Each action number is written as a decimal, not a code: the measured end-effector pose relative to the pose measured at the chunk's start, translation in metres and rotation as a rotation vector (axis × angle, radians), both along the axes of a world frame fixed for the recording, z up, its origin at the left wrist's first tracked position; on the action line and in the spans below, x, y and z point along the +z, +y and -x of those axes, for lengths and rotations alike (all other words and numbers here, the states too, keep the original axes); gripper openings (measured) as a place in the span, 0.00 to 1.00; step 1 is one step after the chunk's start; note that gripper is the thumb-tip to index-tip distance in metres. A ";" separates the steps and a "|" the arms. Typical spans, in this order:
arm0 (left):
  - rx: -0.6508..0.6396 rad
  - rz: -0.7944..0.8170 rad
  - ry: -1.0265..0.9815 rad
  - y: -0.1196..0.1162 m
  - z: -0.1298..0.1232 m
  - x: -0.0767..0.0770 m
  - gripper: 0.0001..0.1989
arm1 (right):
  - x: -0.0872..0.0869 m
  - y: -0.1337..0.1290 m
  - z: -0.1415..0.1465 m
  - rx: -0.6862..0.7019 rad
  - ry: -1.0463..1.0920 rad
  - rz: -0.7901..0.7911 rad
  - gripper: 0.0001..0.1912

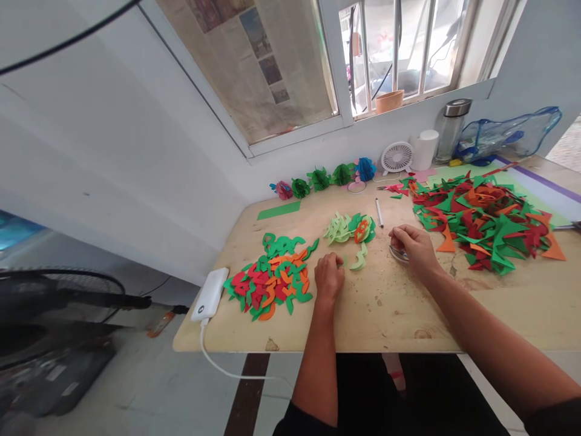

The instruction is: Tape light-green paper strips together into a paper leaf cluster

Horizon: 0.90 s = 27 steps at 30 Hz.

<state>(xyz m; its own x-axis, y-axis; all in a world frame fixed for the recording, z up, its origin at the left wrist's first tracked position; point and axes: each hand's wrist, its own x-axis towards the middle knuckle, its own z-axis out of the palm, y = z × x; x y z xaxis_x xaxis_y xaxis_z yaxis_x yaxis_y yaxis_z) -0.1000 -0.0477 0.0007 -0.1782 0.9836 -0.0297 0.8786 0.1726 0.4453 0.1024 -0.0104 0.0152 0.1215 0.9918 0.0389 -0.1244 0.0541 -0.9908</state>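
Observation:
My left hand (330, 275) rests on the wooden table with its fingers curled closed. A small pale-green paper bit (344, 260) shows at its fingertips; whether they grip it is unclear. Just beyond lies a light-green curved paper cutout (359, 257). My right hand (414, 248) is closed in a pinch above a small round dish (399, 257). Something thin and metallic shows under those fingers, too small to name. Between and beyond the hands sits a pile of light-green cutouts (338, 229), beside an orange strawberry-like cutout (361, 231) on green paper.
Red, orange and green cutouts (272, 275) lie at left, near a white power bank (210, 295) with a cable. Paper scraps (490, 218) are heaped at right. A pen (379, 213), small fan (397, 158), glass bottle (451, 130) and folded-paper decorations (319, 178) stand farther back.

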 end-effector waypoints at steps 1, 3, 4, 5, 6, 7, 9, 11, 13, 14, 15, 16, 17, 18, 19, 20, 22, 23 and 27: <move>0.010 -0.009 -0.047 0.000 0.000 -0.001 0.09 | 0.001 0.000 0.000 0.003 -0.001 0.006 0.15; 0.027 -0.062 -0.179 0.000 0.000 -0.001 0.08 | 0.002 -0.001 0.001 0.019 0.002 0.014 0.16; 0.033 -0.100 -0.267 0.000 0.000 -0.001 0.07 | 0.002 -0.001 0.001 0.035 0.001 0.015 0.16; 0.034 -0.136 -0.368 0.001 -0.001 0.000 0.07 | 0.002 -0.002 0.002 0.059 -0.006 0.014 0.16; 0.028 -0.163 -0.482 0.002 -0.003 0.001 0.06 | 0.002 -0.002 0.003 0.091 -0.020 0.011 0.16; 0.011 -0.174 -0.603 0.003 -0.005 0.002 0.05 | 0.002 -0.003 0.005 0.125 -0.043 0.006 0.16; -0.036 -0.156 -0.828 0.006 -0.012 0.003 0.06 | 0.001 -0.005 0.008 0.206 -0.111 -0.012 0.16; -0.090 -0.117 -0.988 0.010 -0.021 0.004 0.09 | 0.000 -0.006 0.010 0.287 -0.185 -0.042 0.14; -0.143 -0.077 -1.079 0.013 -0.031 0.004 0.10 | -0.003 -0.005 0.010 0.336 -0.251 -0.077 0.12; -0.164 -0.059 -1.106 0.014 -0.035 0.005 0.11 | -0.004 -0.005 0.010 0.340 -0.282 -0.091 0.12; -0.178 -0.041 -1.124 0.016 -0.039 0.005 0.11 | -0.006 -0.004 0.010 0.323 -0.312 -0.101 0.12; -0.182 -0.024 -1.133 0.017 -0.043 0.005 0.11 | -0.008 -0.003 0.009 0.284 -0.340 -0.114 0.11; -0.179 -0.007 -1.136 0.018 -0.045 0.006 0.12 | -0.009 -0.001 0.008 0.262 -0.358 -0.127 0.11; -0.166 0.008 -1.136 0.019 -0.048 0.007 0.12 | -0.010 0.000 0.007 0.242 -0.371 -0.134 0.11; -0.163 0.028 -1.133 0.020 -0.050 0.008 0.12 | -0.011 0.001 0.007 0.218 -0.392 -0.134 0.11; -0.169 0.049 -1.129 0.021 -0.051 0.008 0.12 | -0.012 0.001 0.006 0.185 -0.414 -0.133 0.11; -0.183 0.083 -1.126 0.023 -0.054 0.009 0.13 | -0.011 0.002 0.006 0.128 -0.456 -0.127 0.10; -0.182 0.093 -1.126 0.024 -0.055 0.009 0.13 | -0.011 0.002 0.005 0.103 -0.470 -0.122 0.10; -0.121 0.072 -1.144 0.032 -0.060 0.007 0.14 | -0.007 0.004 0.000 0.045 -0.414 -0.099 0.11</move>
